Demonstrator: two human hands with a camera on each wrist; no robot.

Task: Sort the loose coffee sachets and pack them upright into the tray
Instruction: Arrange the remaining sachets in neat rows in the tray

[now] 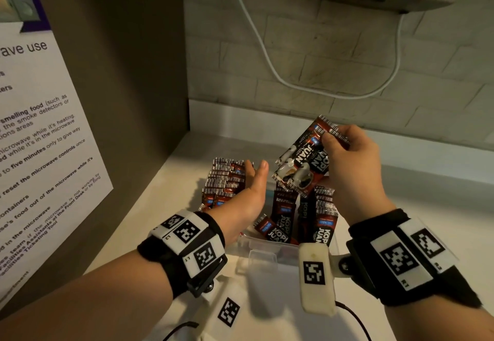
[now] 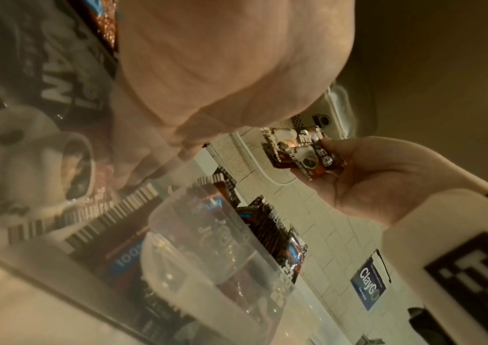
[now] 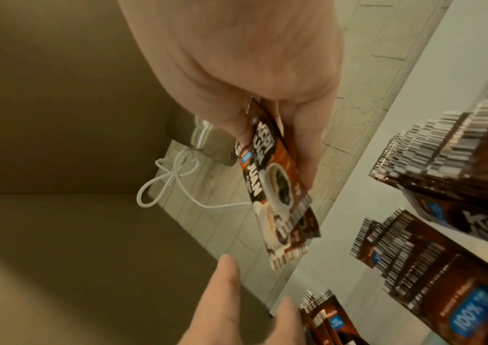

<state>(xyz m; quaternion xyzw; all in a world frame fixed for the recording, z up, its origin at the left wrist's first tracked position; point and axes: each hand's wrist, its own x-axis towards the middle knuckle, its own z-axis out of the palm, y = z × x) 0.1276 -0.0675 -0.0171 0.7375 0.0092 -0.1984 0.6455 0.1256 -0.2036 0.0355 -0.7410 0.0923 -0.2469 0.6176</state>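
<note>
Coffee sachets [image 1: 303,163] in dark brown and black foil, a few fanned together, are held above a clear plastic tray [image 1: 263,245] on a white surface [image 1: 417,180]. Each sachet is a flat, narrow rectangle printed with "KOPI JUAN" in bold white letters, a photograph of a white cup of black coffee, a small blue label reading "100%", and black-and-white striped crimped seals at both short ends.

The right hand [image 1: 350,164] pinches the fanned sachets near one sealed end between thumb and curled fingers, holding them tilted above the middle of the tray. The left hand [image 1: 250,193] is flat with straight fingers held together, its palm facing the right hand. The back of its fingers presses against a packed row of upright sachets [image 1: 227,180] on the tray's left side, leaving a gap beside the palm.

On the tray's right side, more upright sachets [image 1: 322,212] stand in a looser row, striped seals upward. One leaning sachet [image 1: 270,229] rests at an angle in the gap near the tray's front wall.

Both wrists wear black bands carrying white blocks with black square codes. A white cable [image 1: 256,44] loops across the pale tiled wall behind. A printed notice [image 1: 40,132] about microwave use hangs on the brown panel to the left.
</note>
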